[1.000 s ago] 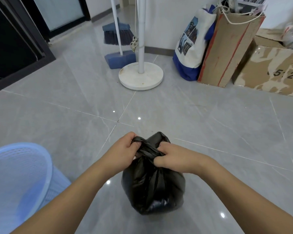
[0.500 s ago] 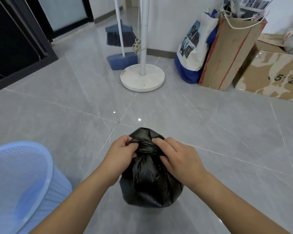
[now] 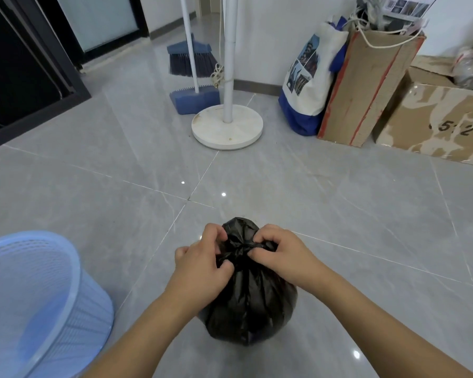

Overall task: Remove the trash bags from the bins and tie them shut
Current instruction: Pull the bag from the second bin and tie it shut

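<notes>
Low centre of the floor: black trash bag (image 3: 250, 301) sits on the grey tiles (image 3: 339, 203), round belly down, gathered neck pointing up and slightly away from the camera
Long axis: roughly upright, neck to base
Left hand (image 3: 202, 264): fingers curled tight, pinching the twisted plastic on the left of the neck
Right hand (image 3: 281, 252): fingers curled shut on the right of the neck, fingertips nipping the knot area
Knot: bunched between both hands; whether it's fully tied, can't tell
Blue bin (image 3: 38, 304): near the bag on the left, clear of it, no liner visible
Open room: bare tile ahead and to the right of the bag
Far edges: round white stand base (image 3: 227, 128), blue broom and dustpan (image 3: 193, 77), tote bag (image 3: 309, 85) and cardboard boxes (image 3: 366, 88) line the wall, well apart from the bag
</notes>
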A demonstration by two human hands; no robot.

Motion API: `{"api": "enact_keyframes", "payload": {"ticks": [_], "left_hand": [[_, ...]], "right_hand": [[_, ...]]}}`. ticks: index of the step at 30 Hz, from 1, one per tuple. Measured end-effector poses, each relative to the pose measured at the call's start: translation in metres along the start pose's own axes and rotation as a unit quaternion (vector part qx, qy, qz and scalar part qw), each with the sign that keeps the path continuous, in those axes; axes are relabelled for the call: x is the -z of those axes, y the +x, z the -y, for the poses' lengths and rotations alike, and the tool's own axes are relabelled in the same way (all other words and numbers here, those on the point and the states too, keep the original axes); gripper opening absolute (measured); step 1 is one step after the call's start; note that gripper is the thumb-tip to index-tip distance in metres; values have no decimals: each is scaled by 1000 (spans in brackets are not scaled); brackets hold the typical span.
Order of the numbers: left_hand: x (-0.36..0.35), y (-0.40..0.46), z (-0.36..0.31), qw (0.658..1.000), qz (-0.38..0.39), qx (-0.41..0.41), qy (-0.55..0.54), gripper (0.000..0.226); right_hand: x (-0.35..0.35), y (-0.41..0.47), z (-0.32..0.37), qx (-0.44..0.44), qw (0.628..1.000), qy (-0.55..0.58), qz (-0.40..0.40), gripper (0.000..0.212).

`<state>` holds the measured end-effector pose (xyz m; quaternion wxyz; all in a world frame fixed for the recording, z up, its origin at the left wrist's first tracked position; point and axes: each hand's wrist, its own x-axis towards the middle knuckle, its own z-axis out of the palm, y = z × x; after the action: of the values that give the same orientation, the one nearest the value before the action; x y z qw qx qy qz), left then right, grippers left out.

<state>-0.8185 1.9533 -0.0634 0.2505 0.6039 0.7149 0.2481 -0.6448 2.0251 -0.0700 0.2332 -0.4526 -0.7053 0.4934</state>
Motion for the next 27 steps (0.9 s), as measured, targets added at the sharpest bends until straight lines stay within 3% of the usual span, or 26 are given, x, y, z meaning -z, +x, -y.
{"api": "enact_keyframes", "payload": {"ticks": [2, 4, 8, 12, 16, 19, 24, 27], "left_hand": [[0, 0, -1, 995, -44, -56, 70, 35], [0, 1, -2, 990, -57, -79, 100, 34], [0, 4, -4, 986, -66, -95, 116, 31], [4, 8, 0, 987, -81, -79, 112, 29], [8, 8, 9, 985, -64, -84, 138, 26], [10, 9, 12, 983, -61, -87, 150, 24], [11, 12, 13, 986, -28, -105, 123, 22], [12, 13, 14, 995, 0, -79, 59, 24]], "right_hand": [[3, -2, 1, -73, 989, 118, 58, 10], [7, -3, 0, -123, 958, 237, 104, 21], [8, -4, 5, -139, 916, 361, 104, 8], [9, -2, 6, -172, 918, 338, 115, 11], [12, -1, 7, -162, 956, 202, 135, 10], [14, -1, 8, -175, 960, 149, 158, 15], [13, -4, 11, -252, 905, 273, 209, 15], [13, -5, 16, -271, 905, 277, 177, 19]]}}
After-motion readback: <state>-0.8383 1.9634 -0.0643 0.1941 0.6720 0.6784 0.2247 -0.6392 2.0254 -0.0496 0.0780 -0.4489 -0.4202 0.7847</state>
